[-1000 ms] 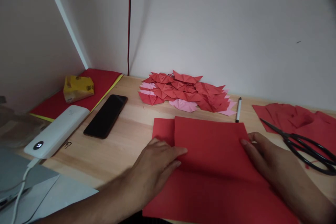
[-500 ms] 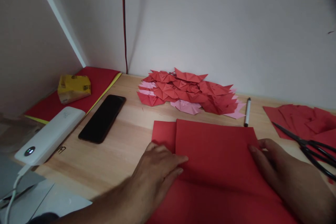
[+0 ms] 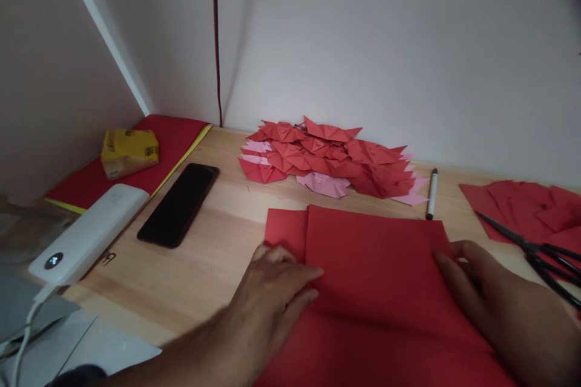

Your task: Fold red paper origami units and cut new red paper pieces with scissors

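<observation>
A large red paper sheet [image 3: 372,266] lies on the wooden desk [image 3: 218,248] in front of me, its top part folded over. My left hand [image 3: 272,296] rests flat on the sheet's left side, fingers stretched out across the fold. My right hand [image 3: 485,296] presses on the sheet's right edge, fingers extended and lying low on the paper. Neither hand holds anything lifted.
A heap of folded red and pink paper shapes [image 3: 331,160] sits by the wall. A marker [image 3: 431,193] lies right of it. Black scissors [image 3: 535,254] rest on red paper pieces [image 3: 531,205]. A black phone [image 3: 179,204], white power bank [image 3: 88,233] and yellow packet [image 3: 129,151] are at left.
The view shifted slightly; both hands stay pressed on the red sheet in nearly the same places.
</observation>
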The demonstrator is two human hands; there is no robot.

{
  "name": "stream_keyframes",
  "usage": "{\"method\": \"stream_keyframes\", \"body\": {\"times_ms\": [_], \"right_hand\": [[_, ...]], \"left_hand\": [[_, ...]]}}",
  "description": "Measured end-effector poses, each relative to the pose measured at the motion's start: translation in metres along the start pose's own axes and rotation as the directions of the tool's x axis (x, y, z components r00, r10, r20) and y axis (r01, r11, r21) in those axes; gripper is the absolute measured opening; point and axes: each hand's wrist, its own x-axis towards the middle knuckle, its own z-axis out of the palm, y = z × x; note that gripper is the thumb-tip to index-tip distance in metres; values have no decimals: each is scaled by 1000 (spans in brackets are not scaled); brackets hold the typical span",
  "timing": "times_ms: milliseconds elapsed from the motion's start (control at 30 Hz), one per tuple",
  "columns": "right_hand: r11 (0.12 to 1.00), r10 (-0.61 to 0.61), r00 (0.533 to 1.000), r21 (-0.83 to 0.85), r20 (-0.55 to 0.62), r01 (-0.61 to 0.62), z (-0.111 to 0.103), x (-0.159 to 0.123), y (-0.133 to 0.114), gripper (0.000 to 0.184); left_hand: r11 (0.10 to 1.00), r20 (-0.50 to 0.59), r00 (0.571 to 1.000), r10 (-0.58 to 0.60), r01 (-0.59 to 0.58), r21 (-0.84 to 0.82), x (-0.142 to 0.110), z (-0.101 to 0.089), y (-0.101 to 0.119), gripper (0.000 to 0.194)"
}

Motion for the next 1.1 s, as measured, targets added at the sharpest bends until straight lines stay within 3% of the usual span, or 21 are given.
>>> {"method": "stream_keyframes", "body": {"times_ms": [267,467,667,933,1100], "right_hand": [[998,27,1000,51,10,-27,-3,0,-5,29],[996,23,999,88,31,-25,-5,-2,-6,23],[992,41,997,117,61,-48,-2,0,-3,25],[995,50,998,78,47,-54,1,0,-3,22],[1000,10,1000,20,15,-10,1,1,-3,17]], "left_hand": [[1000,-30,1000,-3,3,-15,-2,4,1,23],[996,-29,996,88,-88,18,0,5,-1,23],[994,-57,993,101,-98,48,1,6,0,18],[984,49,988,148,-153,93,3,-1,5,23],[932,140,966,216,-246,265,-1,0,3,27]]}}
